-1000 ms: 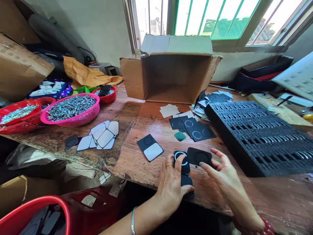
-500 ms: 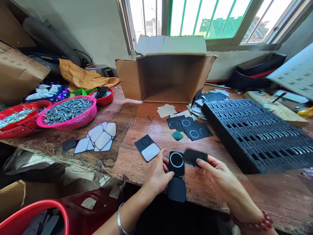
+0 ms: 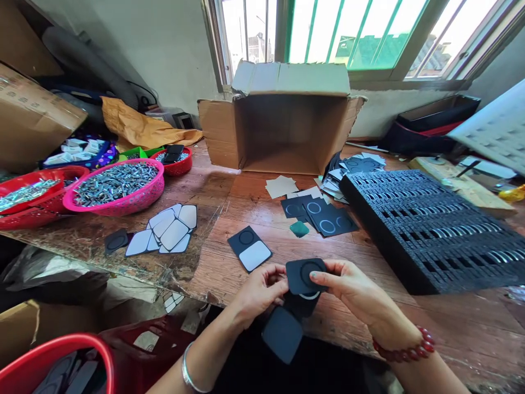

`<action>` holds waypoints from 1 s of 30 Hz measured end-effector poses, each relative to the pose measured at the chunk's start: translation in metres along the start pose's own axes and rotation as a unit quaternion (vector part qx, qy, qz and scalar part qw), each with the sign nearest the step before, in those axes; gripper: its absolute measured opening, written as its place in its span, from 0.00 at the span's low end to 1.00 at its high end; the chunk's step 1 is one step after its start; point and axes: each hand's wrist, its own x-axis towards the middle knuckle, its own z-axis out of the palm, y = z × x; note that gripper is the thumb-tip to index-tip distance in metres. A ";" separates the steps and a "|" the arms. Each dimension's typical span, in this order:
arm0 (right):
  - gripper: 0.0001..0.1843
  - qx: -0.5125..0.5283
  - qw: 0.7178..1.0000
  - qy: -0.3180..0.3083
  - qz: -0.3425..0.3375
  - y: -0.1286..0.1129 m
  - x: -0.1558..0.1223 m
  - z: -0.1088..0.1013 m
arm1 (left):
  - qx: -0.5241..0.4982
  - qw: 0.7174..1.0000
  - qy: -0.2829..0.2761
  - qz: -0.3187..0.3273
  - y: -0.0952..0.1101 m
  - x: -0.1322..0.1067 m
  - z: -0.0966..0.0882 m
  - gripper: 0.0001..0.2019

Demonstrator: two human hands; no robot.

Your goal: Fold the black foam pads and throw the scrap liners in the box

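My right hand (image 3: 355, 290) pinches a black square cover pad (image 3: 296, 278) with a darker ring on its face, thumb on top. The pad lies over the upper panel of a black hinged piece (image 3: 283, 334) that looks like a folding wireless charger. A slice of that panel's white ring shows below the pad; its lower square panel hangs tilted over the table edge. My left hand (image 3: 256, 295) is closed at the left side of the charger, its fingertips also meeting the pad's left edge. Just beyond lies a dark card (image 3: 241, 238) with a white rounded patch (image 3: 255, 255).
Ring-marked dark cards (image 3: 328, 216) and a small green piece (image 3: 299, 229) lie ahead. A black slotted foam tray (image 3: 410, 235) stands right, an open cardboard box (image 3: 219, 131) behind. White rounded pieces (image 3: 174, 235) and a pink basket of metal parts (image 3: 153, 186) are left.
My right hand has brought the black pad left, over the ringed panel. The charger has turned, its lower panel swinging left and tilting, and my left hand has shifted slightly down.
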 end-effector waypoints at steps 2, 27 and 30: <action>0.17 0.059 0.998 0.036 -0.005 0.003 0.000 0.006 | -0.032 0.998 -0.055 -0.009 0.001 -0.006 -0.007 0.21; 0.15 -0.068 0.994 -0.041 0.081 0.016 -0.007 0.020 | -0.139 0.968 -0.155 -0.138 -0.008 -0.019 -0.033 0.22; 0.16 -0.082 0.992 -0.039 0.086 0.017 -0.008 0.021 | -0.143 0.967 -0.155 -0.140 -0.010 -0.017 -0.032 0.21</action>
